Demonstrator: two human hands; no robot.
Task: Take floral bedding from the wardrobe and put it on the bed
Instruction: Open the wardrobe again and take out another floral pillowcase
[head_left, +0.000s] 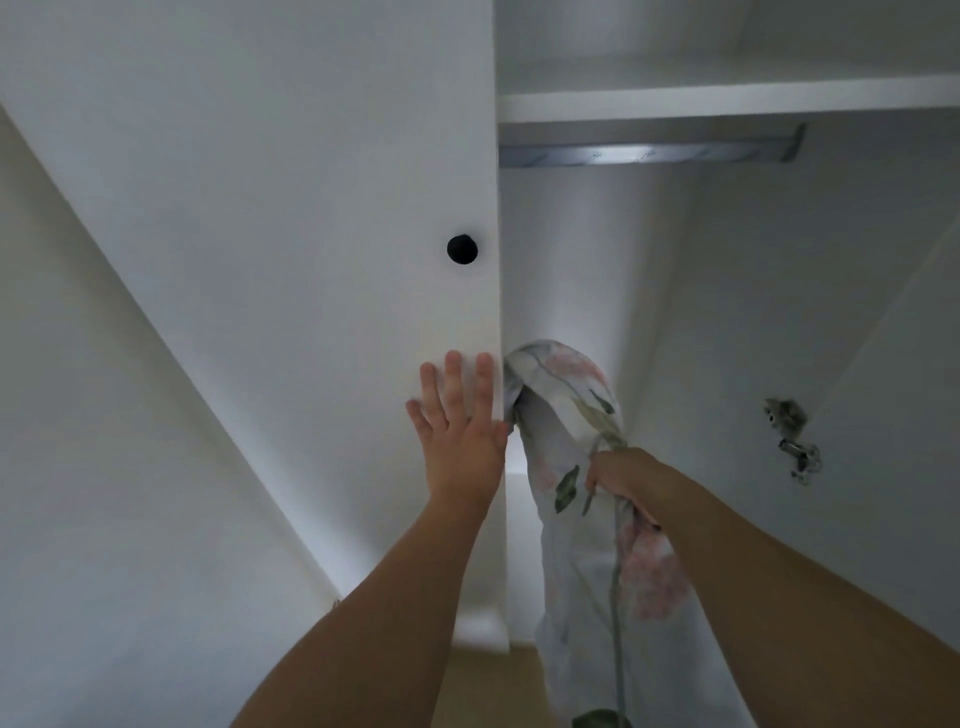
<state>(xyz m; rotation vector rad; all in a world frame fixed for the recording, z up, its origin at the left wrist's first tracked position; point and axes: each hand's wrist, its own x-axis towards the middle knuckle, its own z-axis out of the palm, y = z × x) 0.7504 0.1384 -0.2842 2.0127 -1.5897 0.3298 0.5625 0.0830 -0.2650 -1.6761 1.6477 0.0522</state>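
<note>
**Floral bedding coming out of wardrobe**

Right hand (621, 475) was clenched on the floral bedding (576, 467), bunched and hanging in the open wardrobe bay, below the shelf (727, 106) and hanging rail (649, 154). Left hand (460, 431) was released, flat against the closed wardrobe door (311, 208), below the black knob (462, 249), holding nothing. Step looked like: the take-out. Next move likely called for pulling the fabric clear of the door edge, then turning to the bed, which was not in view.
</note>
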